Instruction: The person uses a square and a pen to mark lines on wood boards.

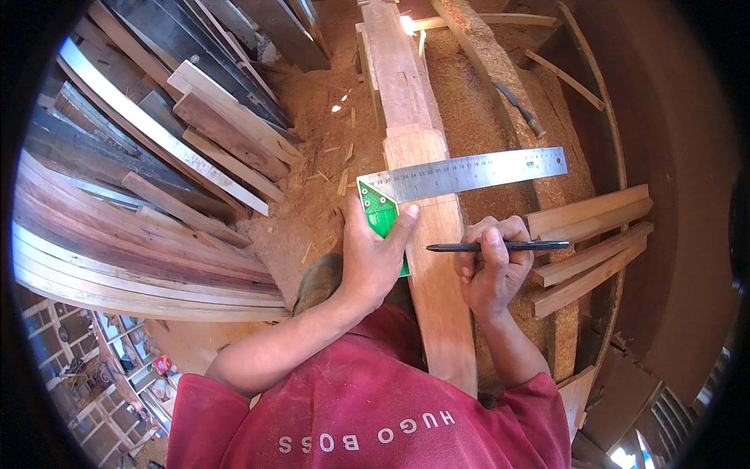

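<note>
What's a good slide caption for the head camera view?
Left hand holding a green-handled square across a wooden plank, right hand holding a dark pencil, its tip over the wood.

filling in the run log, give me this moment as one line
left hand: holding green-handled square | right hand: holding dark pencil-like tool | metal blade: across wooden board

the green handle (380, 222) is partly covered.

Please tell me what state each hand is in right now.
Left hand: closed, holding the green handle of a square.
Right hand: closed, holding a black pencil.
</note>
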The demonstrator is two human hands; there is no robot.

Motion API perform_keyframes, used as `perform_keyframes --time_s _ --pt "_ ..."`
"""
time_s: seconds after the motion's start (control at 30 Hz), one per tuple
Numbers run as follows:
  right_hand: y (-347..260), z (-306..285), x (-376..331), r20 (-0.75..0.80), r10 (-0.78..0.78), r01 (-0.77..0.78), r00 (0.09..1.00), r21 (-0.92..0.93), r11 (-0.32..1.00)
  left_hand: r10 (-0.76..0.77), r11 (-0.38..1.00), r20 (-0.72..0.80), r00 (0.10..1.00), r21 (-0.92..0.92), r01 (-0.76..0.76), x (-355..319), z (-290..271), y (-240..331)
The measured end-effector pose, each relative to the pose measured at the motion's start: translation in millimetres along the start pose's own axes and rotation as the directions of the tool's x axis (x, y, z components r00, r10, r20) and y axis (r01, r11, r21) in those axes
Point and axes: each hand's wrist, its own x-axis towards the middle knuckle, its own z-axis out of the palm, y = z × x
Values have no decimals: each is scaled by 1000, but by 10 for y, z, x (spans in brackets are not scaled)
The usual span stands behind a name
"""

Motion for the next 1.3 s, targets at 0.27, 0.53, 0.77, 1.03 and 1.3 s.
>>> perform_keyframes --time_s 0.27,0.53,0.77,1.03,1.3 --pt "-4 19 3 27 25 -25 999 3 1000 64 997 1 998 30 -64 40 -33 -62" --pt "-24 28 9 49 25 -24 998 -6 1000 65 996 10 998 65 -65 13 -25 -16" --pt "-31 29 8 72 14 -11 997 -36 999 22 999 27 999 33 -23 -26 -51 -16" --pt "-11 15 4 72 9 -6 997 -41 999 13 1000 19 1000 -2 -13 -54 -32 -24" --pt "-14 20 18 74 0 3 997 -38 999 29 1000 10 1000 -9 -29 -52 1 -24"
